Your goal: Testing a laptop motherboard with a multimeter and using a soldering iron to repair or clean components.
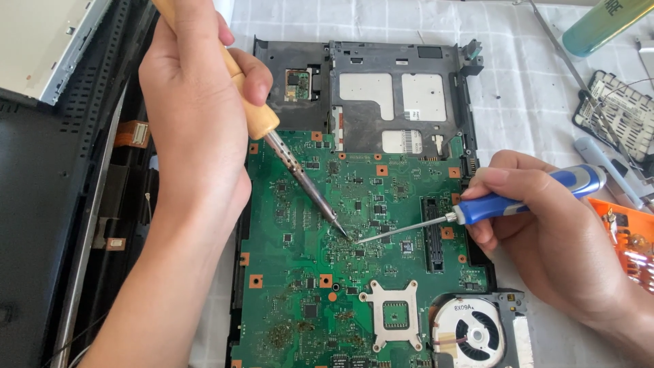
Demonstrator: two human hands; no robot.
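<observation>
Fingers of the left hand (197, 102) are gripping a soldering iron (300, 170), tip pointing toward five o'clock; the right hand (545, 232) is clasping a screwdriver (477, 208), its tip reaching nine o'clock, both meeting on the circuit board (300, 286).

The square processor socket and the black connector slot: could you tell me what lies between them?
In the head view, only green board with tiny components lies between the processor socket and the connector slot.

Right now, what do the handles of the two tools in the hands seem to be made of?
The soldering iron in the left hand has a handle that looks like varnished light wood: tan, smooth, slightly glossy. The screwdriver in the right hand has a handle that looks like glossy blue plastic with a pale grey part, perhaps rubber; both shafts look like bare metal.
</observation>
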